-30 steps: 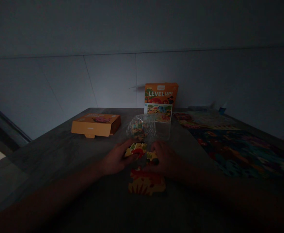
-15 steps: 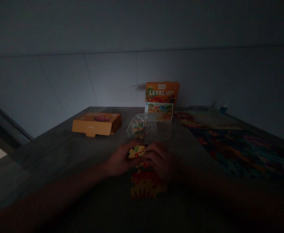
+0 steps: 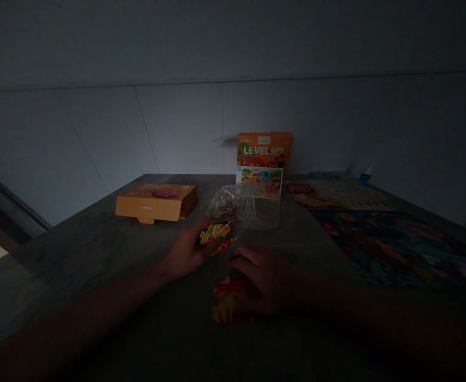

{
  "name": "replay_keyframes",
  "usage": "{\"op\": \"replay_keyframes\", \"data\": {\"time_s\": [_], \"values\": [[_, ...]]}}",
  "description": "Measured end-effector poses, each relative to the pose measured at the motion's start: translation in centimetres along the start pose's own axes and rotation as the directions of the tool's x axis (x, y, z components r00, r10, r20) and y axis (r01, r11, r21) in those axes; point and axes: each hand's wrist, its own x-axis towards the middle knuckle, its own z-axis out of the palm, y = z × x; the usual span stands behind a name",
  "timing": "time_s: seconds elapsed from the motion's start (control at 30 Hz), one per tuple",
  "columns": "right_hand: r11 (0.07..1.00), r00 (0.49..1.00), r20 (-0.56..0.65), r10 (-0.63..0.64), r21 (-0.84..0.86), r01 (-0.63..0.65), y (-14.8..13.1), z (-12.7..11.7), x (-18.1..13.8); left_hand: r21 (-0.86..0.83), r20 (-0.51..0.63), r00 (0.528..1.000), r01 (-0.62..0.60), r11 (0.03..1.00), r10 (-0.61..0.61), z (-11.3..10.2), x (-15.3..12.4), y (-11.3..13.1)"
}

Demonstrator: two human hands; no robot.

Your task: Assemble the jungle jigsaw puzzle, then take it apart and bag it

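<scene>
In my left hand [image 3: 187,249] are several puzzle pieces [image 3: 218,233], yellow, red and green, gripped between thumb and fingers. My right hand [image 3: 262,276] reaches over the right side of a joined red and yellow puzzle section [image 3: 227,302] lying on the table nearest me. Its fingers are bent, and dimness hides whether they pinch a piece. Just beyond my left hand, a clear plastic bag [image 3: 265,212] holds more puzzle pieces [image 3: 225,204].
An orange box [image 3: 149,206] with its front flap down stands on the grey table [image 3: 165,179] at left. Behind the bag, a picture card [image 3: 259,175] leans on an upright orange "LEVEL UP!" box [image 3: 265,151]. Dark assembled puzzles [image 3: 396,244] lie at right.
My hands have parted. The left moved forward with the puzzle pieces, toward the bag; the right came back over the joined puzzle section, now covering its right part.
</scene>
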Motion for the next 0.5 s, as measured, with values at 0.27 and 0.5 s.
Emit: {"op": "replay_keyframes", "data": {"time_s": [0.27,0.5], "values": [[0.995,0.995,0.021,0.098,0.007,-0.098,-1.4,-0.5,-0.4,0.043,0.081,0.987,-0.139,0.989,0.135,0.0,-0.3,-0.1],[0.981,0.981,-0.037,0.190,0.045,-0.188,-2.5,0.2,-0.6,0.047,0.084,0.988,-0.131,0.990,0.127,0.0,-0.3,-0.2]]}}
